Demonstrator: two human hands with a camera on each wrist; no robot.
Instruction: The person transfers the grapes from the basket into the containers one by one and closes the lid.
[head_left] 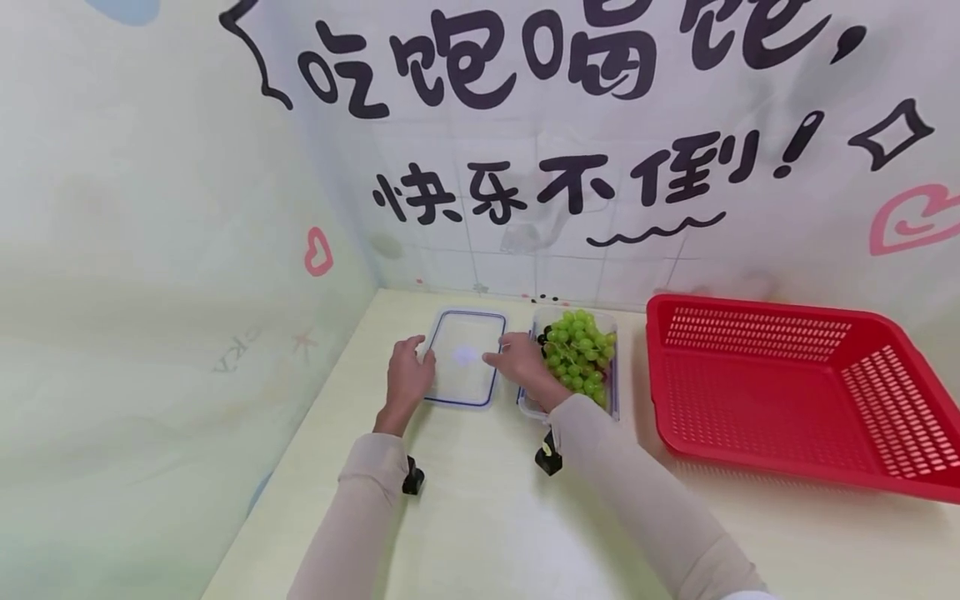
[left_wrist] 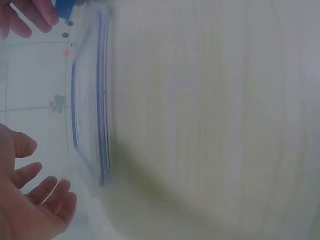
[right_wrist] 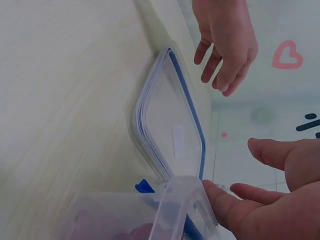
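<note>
A clear plastic lid (head_left: 461,362) with a blue seal lies flat on the table. My left hand (head_left: 407,375) is over its left edge, fingers spread and loosely bent; the left wrist view shows nothing in that hand. On the lid's right side is my right hand (head_left: 522,360), also with loose, spread fingers. In the right wrist view the fingers of my right hand (right_wrist: 270,192) are close to the wall of a clear plastic box (right_wrist: 115,212); whether they touch it I cannot tell. Green grapes (head_left: 577,346) are heaped in that box, with some dark fruit beneath.
A large red plastic basket (head_left: 757,447) with slotted sides stands right of the box. Behind the table (head_left: 472,508) rises a wall (head_left: 480,267) covered with printed writing, and another wall (head_left: 187,333) runs along the left side.
</note>
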